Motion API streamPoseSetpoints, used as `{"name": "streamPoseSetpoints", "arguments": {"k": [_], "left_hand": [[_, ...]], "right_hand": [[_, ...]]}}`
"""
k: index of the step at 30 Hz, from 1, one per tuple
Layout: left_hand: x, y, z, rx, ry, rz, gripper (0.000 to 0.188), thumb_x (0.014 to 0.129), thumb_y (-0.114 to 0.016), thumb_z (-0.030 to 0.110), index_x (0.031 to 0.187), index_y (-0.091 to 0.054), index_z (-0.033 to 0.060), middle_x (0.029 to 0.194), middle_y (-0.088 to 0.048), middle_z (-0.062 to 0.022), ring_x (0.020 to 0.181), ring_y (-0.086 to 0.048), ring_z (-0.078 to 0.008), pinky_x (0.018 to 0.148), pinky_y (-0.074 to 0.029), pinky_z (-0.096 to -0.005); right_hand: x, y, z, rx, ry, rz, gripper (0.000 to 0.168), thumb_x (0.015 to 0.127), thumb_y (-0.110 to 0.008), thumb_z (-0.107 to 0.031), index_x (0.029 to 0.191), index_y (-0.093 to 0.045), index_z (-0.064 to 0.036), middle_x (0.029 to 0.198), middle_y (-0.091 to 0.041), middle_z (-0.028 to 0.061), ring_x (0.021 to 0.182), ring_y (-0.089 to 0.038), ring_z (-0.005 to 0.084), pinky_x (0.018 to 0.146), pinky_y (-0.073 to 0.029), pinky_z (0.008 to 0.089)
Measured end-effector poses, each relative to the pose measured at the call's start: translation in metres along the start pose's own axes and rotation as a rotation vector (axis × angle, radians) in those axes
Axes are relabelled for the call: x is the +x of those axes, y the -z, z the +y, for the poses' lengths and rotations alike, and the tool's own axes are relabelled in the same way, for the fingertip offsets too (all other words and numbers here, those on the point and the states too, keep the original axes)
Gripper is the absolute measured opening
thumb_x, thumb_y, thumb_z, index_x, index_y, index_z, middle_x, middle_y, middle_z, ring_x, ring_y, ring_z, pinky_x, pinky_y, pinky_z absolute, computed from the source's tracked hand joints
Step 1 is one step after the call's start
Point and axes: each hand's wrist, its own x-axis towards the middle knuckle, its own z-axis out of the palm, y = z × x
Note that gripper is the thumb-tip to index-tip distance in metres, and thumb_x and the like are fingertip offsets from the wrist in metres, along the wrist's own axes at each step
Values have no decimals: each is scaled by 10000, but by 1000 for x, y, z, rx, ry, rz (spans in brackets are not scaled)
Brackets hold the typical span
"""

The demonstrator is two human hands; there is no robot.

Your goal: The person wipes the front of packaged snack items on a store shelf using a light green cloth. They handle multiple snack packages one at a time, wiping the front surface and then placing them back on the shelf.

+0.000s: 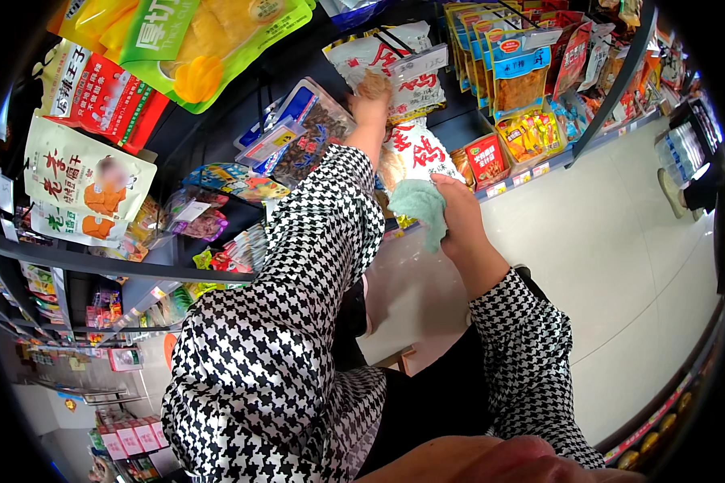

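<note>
My right hand grips a pale green cloth. Its thumb and fingers also meet the lower corner of a white snack bag with red lettering; whether they pinch it is unclear. My left hand reaches up to a matching white bag, which hangs behind a price tag holder. The left fingers are blurred against that bag, so their grip cannot be made out. Left of this hand hangs a clear-fronted pack of dark seeds, with a blue edge.
Hooked snack pouches, including a large green one and a cream one, crowd the left. Blue-labelled packets hang at right, above boxed snacks along the shelf edge. Another person's shoe is at far right on the tiled floor.
</note>
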Motion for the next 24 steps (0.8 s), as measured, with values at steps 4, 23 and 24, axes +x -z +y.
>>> {"name": "streamPoseSetpoints", "arguments": {"k": [4, 23, 24], "left_hand": [[21, 11, -29, -45, -132, 71, 866, 637, -846, 166, 1327, -374, -61, 1230, -554, -212, 986, -622, -287, 870, -490, -345], [-57, 18, 1, -539, 196, -372, 276, 907, -626, 88, 1166, -566, 15, 1041, -642, -81, 907, -607, -190, 805, -493, -349], [-58, 22, 1, -550, 231, -391, 274, 910, -620, 80, 1169, -564, 12, 1052, -640, -88, 923, -608, -199, 819, -496, -360]], "right_hand": [[-5, -9, 4, -20, -21, -42, 240, 923, -492, -91, 1141, -546, -8, 967, -625, 98, 837, -632, 172, 701, -530, 302], [12, 17, 15, -357, 69, -52, 176, 931, -495, -91, 1061, -593, -23, 946, -641, 65, 833, -619, 130, 719, -517, 269], [12, 16, 15, -400, 78, -47, 175, 933, -497, -93, 1059, -595, -24, 947, -640, 63, 834, -616, 127, 719, -514, 267]]}}
